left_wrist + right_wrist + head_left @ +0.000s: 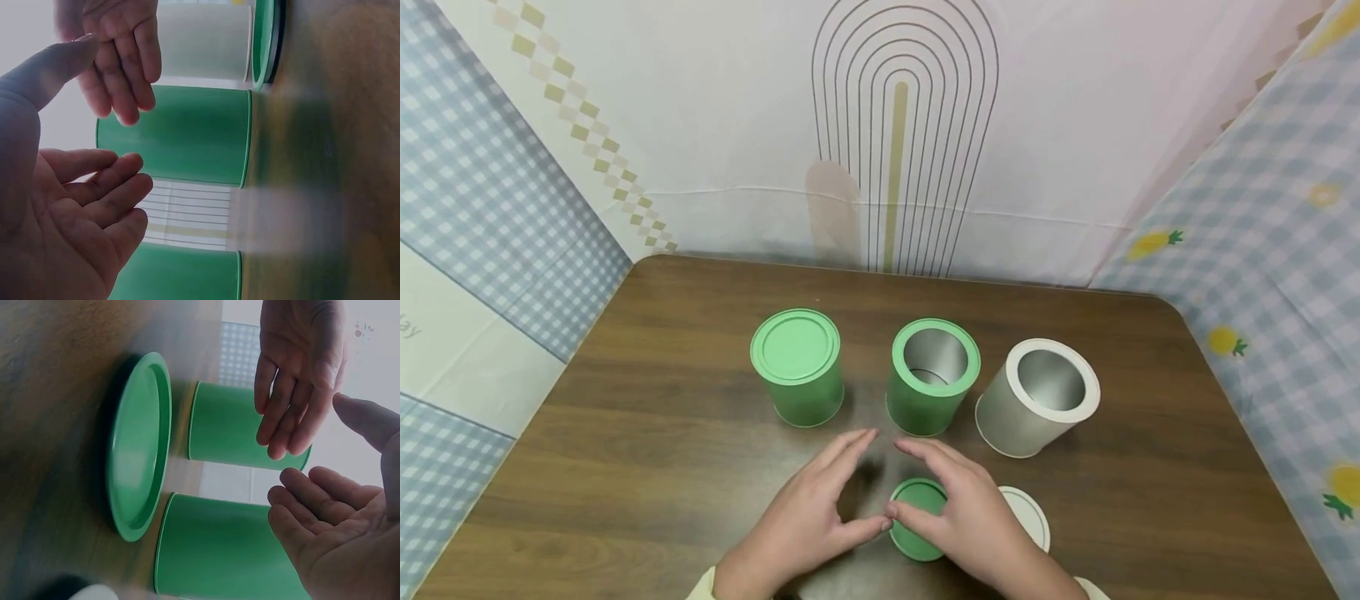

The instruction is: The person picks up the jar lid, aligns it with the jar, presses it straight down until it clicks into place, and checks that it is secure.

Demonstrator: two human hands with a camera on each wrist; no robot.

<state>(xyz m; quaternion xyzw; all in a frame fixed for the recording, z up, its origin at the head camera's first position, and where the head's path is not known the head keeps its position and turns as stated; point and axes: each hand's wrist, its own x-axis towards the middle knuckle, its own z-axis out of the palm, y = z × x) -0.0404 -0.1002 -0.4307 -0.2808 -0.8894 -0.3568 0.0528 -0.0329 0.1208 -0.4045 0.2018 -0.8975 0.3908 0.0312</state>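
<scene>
Both hands hover over the front of the table with palms facing and nothing held between them. The left hand has loosely bent fingers, its thumb tip close to the right thumb. My right hand mirrors it, partly above a green round lid that lies on the table. Just beyond the fingertips stands an open green can, its silver inside visible. To its left is a green can with its lid on. The right wrist view shows the green lid below the hands.
An open white can stands right of the middle green can. Beside the right hand lies a white round lid, partly covered by that hand. Patterned cloth hangs behind and at both sides of the brown wooden table.
</scene>
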